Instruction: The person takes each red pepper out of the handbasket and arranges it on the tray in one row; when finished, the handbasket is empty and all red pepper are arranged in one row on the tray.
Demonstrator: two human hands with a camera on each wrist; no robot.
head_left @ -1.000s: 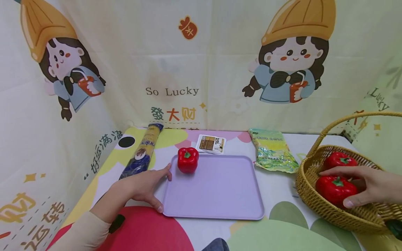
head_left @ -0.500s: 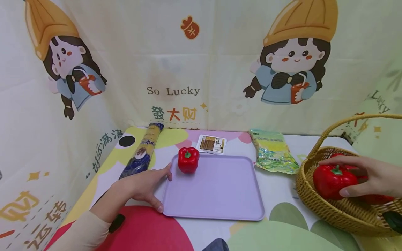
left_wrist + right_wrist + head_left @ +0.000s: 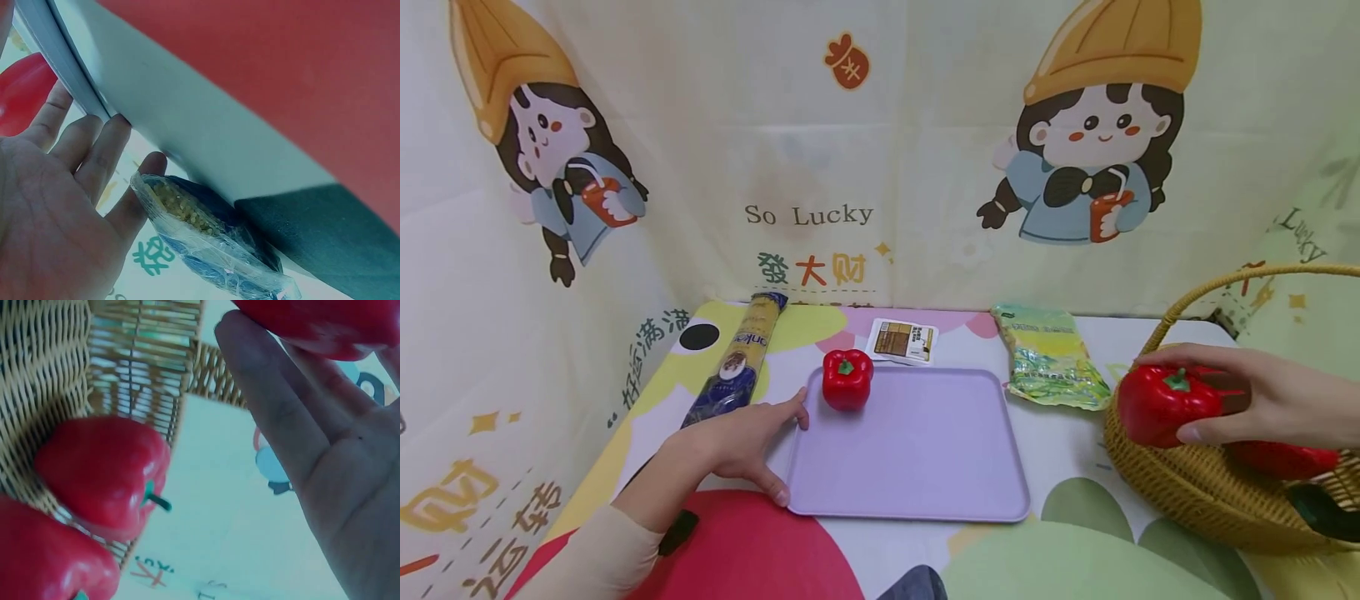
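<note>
My right hand (image 3: 1262, 400) grips a red bell pepper (image 3: 1157, 408) by its side, over the left rim of the wicker basket (image 3: 1180, 500). Two more red peppers, a nearer one (image 3: 50, 556) and a farther one (image 3: 103, 475), lie in the basket in the right wrist view. On the left, my left hand (image 3: 748, 446) rests with thumb and fingers spread along the left edge of a lilac tray (image 3: 925, 450). Another red bell pepper (image 3: 847, 385) stands at the tray's back left corner.
A long pack of what looks like dried noodles (image 3: 748, 342) lies left of the tray, close to my left hand. Behind the tray is a flat white packet (image 3: 902, 342); a green-yellow bag (image 3: 1052, 358) lies between tray and basket. The basket's handle (image 3: 1217, 293) arches high.
My right hand has lifted the pepper out of the basket's inside and carried it up and left to its rim. The left hand and tray have stayed put.
</note>
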